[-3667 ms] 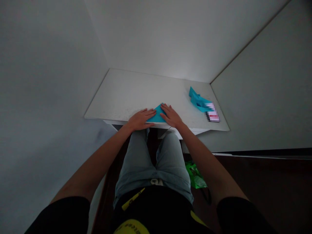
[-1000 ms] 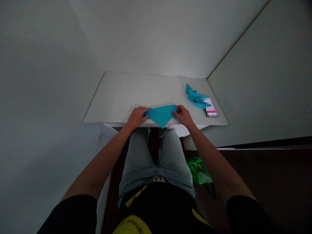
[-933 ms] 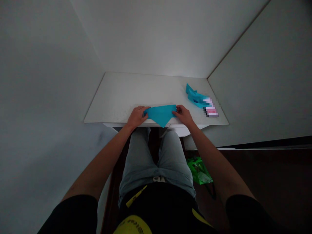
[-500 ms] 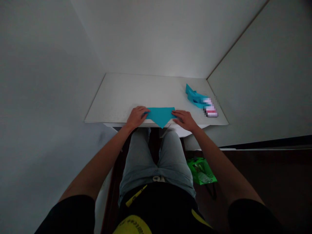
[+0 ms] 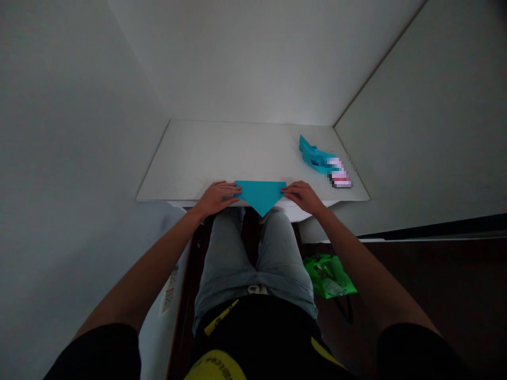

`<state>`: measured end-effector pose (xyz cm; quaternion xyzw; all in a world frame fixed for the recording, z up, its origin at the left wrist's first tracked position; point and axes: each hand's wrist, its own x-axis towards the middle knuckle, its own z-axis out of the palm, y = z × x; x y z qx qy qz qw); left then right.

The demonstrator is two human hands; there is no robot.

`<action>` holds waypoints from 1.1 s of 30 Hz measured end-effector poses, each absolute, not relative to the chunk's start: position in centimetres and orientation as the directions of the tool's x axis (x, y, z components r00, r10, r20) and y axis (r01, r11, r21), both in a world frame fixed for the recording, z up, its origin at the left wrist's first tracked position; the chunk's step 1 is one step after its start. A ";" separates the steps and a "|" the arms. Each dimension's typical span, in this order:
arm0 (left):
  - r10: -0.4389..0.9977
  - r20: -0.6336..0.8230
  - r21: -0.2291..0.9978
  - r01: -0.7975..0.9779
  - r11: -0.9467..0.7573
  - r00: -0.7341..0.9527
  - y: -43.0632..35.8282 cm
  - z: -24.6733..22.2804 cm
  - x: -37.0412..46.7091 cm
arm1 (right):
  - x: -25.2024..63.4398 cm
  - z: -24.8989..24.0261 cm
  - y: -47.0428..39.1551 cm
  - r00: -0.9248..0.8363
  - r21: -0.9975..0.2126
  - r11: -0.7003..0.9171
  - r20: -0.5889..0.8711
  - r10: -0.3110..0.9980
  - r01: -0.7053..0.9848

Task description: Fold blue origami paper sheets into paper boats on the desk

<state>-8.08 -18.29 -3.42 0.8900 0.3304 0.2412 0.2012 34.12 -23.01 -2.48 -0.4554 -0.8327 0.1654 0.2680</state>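
Note:
A folded sheet of blue paper [image 5: 261,195] lies at the front edge of the white desk, its straight fold at the far side. Its pointed tip hangs past the edge toward me. My left hand [image 5: 217,198] grips the left corner, fingers on top and thumb near the lower side. At the right corner, my right hand [image 5: 304,195] pinches the paper between thumb and fingers. Part of each corner is hidden by the fingertips.
On the right of the white desk [image 5: 190,153] lies a folded blue paper piece [image 5: 315,157], beside a blurred pink and white item [image 5: 340,177]. Walls border the desk at left, back and right. A green bag [image 5: 330,277] sits on the floor by my right leg.
The blue paper has come toward me, so its tip hangs farther over the edge. Both hands have moved slightly nearer me and a little outward with it.

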 end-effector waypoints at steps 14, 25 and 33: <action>0.674 0.172 0.487 0.532 -0.693 0.719 -18.4 -1.5 -8.4 | 32.7 -1.1 -20.9 -0.400 -0.620 0.413 0.169 0.901 0.667; 0.768 0.136 0.578 0.580 -0.574 0.626 -17.2 -0.7 -5.7 | 32.9 -0.9 -21.7 -0.420 -0.611 0.421 0.154 0.894 0.670; 0.842 0.037 0.494 0.722 -0.484 0.538 -15.0 -1.1 -4.3 | 33.9 -2.4 -20.2 -0.394 -0.563 0.414 0.165 0.904 0.715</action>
